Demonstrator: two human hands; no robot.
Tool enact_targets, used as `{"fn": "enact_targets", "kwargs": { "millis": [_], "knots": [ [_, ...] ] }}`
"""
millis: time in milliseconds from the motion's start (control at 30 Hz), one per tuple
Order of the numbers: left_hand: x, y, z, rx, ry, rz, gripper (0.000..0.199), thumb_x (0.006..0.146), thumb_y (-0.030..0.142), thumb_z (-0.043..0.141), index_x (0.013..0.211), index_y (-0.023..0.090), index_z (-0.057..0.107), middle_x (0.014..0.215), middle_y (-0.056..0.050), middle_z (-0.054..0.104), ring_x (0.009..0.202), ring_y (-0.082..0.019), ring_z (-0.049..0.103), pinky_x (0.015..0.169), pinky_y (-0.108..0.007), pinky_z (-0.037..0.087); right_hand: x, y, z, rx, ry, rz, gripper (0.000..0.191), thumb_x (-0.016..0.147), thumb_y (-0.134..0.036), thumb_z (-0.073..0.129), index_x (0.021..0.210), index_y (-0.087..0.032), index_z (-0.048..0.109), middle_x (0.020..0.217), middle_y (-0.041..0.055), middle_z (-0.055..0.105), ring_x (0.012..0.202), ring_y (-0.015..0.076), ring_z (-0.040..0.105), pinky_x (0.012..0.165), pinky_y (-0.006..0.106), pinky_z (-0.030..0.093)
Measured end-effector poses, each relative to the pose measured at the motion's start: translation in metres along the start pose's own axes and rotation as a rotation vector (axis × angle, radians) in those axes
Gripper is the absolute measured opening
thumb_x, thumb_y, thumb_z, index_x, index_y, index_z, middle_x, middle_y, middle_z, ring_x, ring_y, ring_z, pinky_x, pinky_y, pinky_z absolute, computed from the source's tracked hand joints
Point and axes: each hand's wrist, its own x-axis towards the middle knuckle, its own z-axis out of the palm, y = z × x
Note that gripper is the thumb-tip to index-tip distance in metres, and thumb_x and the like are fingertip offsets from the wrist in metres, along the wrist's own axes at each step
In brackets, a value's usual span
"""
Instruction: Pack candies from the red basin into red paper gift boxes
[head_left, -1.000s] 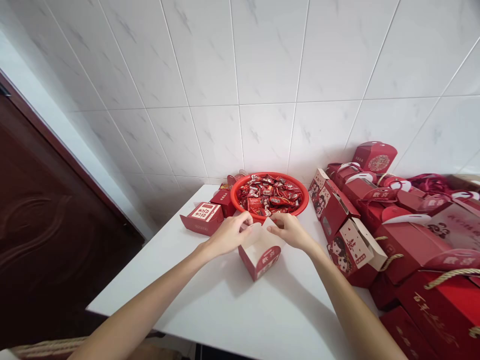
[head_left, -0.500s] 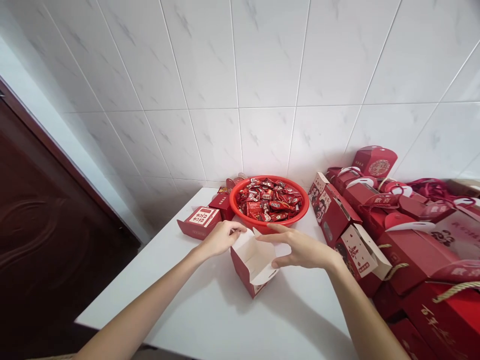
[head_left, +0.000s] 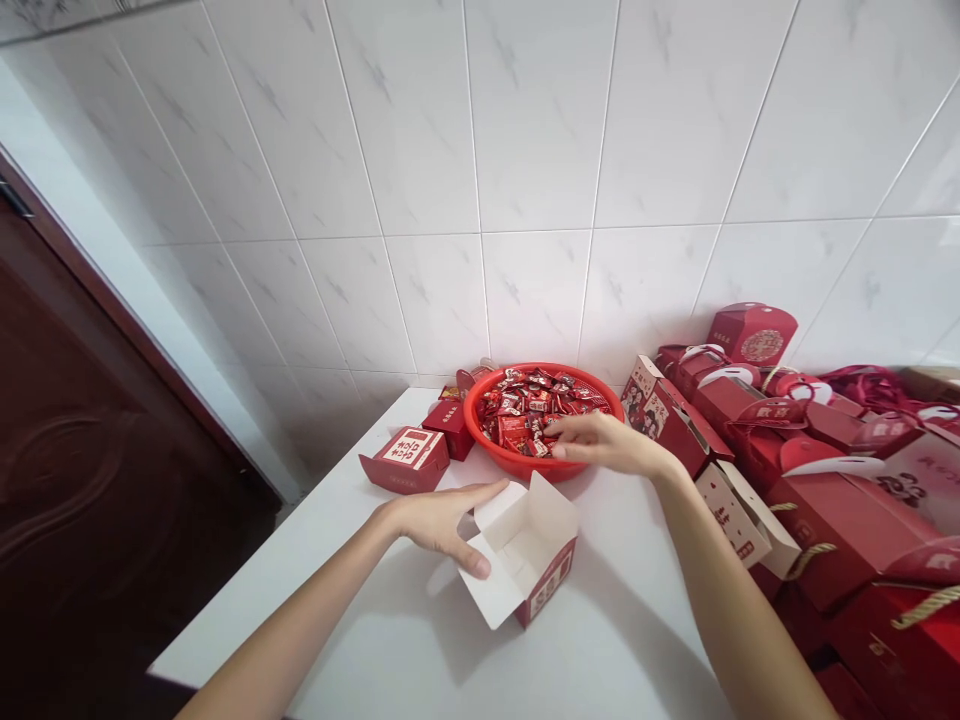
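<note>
An open-topped red gift box [head_left: 551,578] with a white inside stands on the table, its flaps folded outward. My left hand [head_left: 442,522] holds it at the left, with the thumb on a white flap and the index finger along the back flap. Behind the box is a red plastic basket [head_left: 501,458] filled with red-wrapped candies [head_left: 514,430]. My right hand [head_left: 600,443] reaches over the basket's front right rim, fingers apart and fingertips at the candies. Nothing shows in its grasp.
A closed red box [head_left: 409,462] and a smaller red box [head_left: 450,428] lie left of the basket on the white table [head_left: 360,620]. Many red gift boxes [head_left: 832,520] with cord handles pile up at the right. A tiled wall [head_left: 540,180] stands behind, a brown door [head_left: 97,450] at left.
My right hand has left the box and moved up to the candy basket. The box has turned, with a flap folded out to the left under my left thumb.
</note>
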Motion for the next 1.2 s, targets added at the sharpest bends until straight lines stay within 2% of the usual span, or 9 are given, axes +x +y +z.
{"fn": "enact_targets", "kwargs": {
  "millis": [100, 233, 400, 533, 667, 767, 1033, 1133, 1200],
  "knots": [
    [-0.003, 0.001, -0.003, 0.014, 0.172, -0.032, 0.092, 0.073, 0.058, 0.076, 0.152, 0.03, 0.039, 0.16, -0.007, 0.038, 0.146, -0.033, 0.035, 0.115, -0.041, 0.038, 0.044, 0.004, 0.01, -0.2, 0.156, 0.125, 0.017, 0.082, -0.032, 0.065, 0.075, -0.018, 0.072, 0.072, 0.0052, 0.069, 0.069, 0.019, 0.063, 0.064, 0.027, 0.043],
    [-0.003, -0.006, -0.006, -0.072, 0.366, -0.067, 0.07, 0.083, 0.063, 0.063, 0.143, 0.027, 0.053, 0.152, -0.01, 0.049, 0.14, -0.031, 0.044, 0.113, -0.043, 0.041, 0.083, 0.015, 0.042, -0.209, 0.082, 0.319, 0.029, 0.06, -0.018, 0.08, 0.049, -0.02, 0.052, 0.051, 0.0002, 0.055, 0.057, 0.0162, 0.056, 0.053, 0.025, 0.035],
    [0.0, -0.01, -0.007, -0.125, 0.471, -0.033, 0.059, 0.084, 0.061, 0.063, 0.13, 0.025, 0.063, 0.139, -0.009, 0.061, 0.131, -0.03, 0.054, 0.11, -0.043, 0.044, 0.088, 0.024, 0.063, -0.031, 0.051, 0.271, 0.027, 0.062, -0.012, 0.073, 0.049, -0.019, 0.051, 0.049, -0.0028, 0.054, 0.051, 0.0118, 0.052, 0.05, 0.022, 0.037],
    [0.008, -0.011, -0.008, -0.168, 0.597, 0.035, 0.051, 0.082, 0.056, 0.067, 0.12, 0.022, 0.067, 0.131, -0.009, 0.067, 0.122, -0.03, 0.061, 0.106, -0.044, 0.047, 0.082, 0.032, 0.053, 0.235, 0.16, 0.234, 0.028, 0.07, -0.028, 0.073, 0.061, -0.02, 0.047, 0.056, -0.003, 0.057, 0.056, 0.0132, 0.059, 0.054, 0.023, 0.046],
    [0.02, -0.016, -0.009, -0.242, 0.738, 0.122, 0.047, 0.079, 0.051, 0.07, 0.114, 0.019, 0.068, 0.123, -0.011, 0.069, 0.114, -0.029, 0.065, 0.104, -0.045, 0.048, 0.07, 0.037, 0.043, 0.741, 0.299, 0.121, 0.042, 0.056, -0.041, 0.085, 0.065, -0.02, 0.05, 0.063, -0.0031, 0.061, 0.061, 0.0144, 0.064, 0.059, 0.025, 0.051],
    [0.027, -0.017, -0.008, -0.327, 0.822, 0.152, 0.053, 0.078, 0.048, 0.072, 0.12, 0.018, 0.064, 0.118, -0.011, 0.07, 0.109, -0.027, 0.066, 0.101, -0.044, 0.05, 0.057, 0.025, 0.042, 0.816, 0.277, 0.026, 0.042, 0.057, -0.042, 0.087, 0.071, -0.02, 0.055, 0.067, -0.0034, 0.063, 0.06, 0.0129, 0.063, 0.062, 0.025, 0.051],
    [0.03, 0.004, 0.006, -0.408, 0.793, 0.2, 0.043, 0.08, 0.048, 0.072, 0.109, 0.016, 0.07, 0.102, -0.007, 0.074, 0.085, -0.02, 0.068, 0.084, -0.035, 0.056, 0.056, 0.001, 0.043, 0.541, 0.071, -0.165, 0.035, 0.085, -0.053, 0.065, 0.08, -0.018, 0.061, 0.073, 0.0005, 0.064, 0.066, 0.0139, 0.06, 0.06, 0.024, 0.045],
    [0.029, 0.004, 0.007, -0.402, 0.829, 0.169, 0.039, 0.079, 0.047, 0.073, 0.102, 0.015, 0.072, 0.093, -0.006, 0.074, 0.084, -0.021, 0.067, 0.083, -0.034, 0.055, 0.07, 0.021, 0.039, 0.132, 0.145, 0.011, 0.026, 0.089, -0.04, 0.059, 0.079, -0.017, 0.064, 0.077, 0.0037, 0.067, 0.074, 0.0177, 0.062, 0.067, 0.027, 0.046],
    [0.03, 0.0, 0.006, -0.407, 0.851, 0.153, 0.037, 0.077, 0.045, 0.074, 0.099, 0.015, 0.073, 0.094, -0.006, 0.074, 0.087, -0.022, 0.067, 0.085, -0.033, 0.054, 0.077, 0.032, 0.039, -0.171, 0.053, 0.188, 0.014, 0.083, -0.029, 0.065, 0.088, -0.016, 0.068, 0.085, 0.0061, 0.071, 0.082, 0.021, 0.065, 0.07, 0.027, 0.045]
  ]
}}
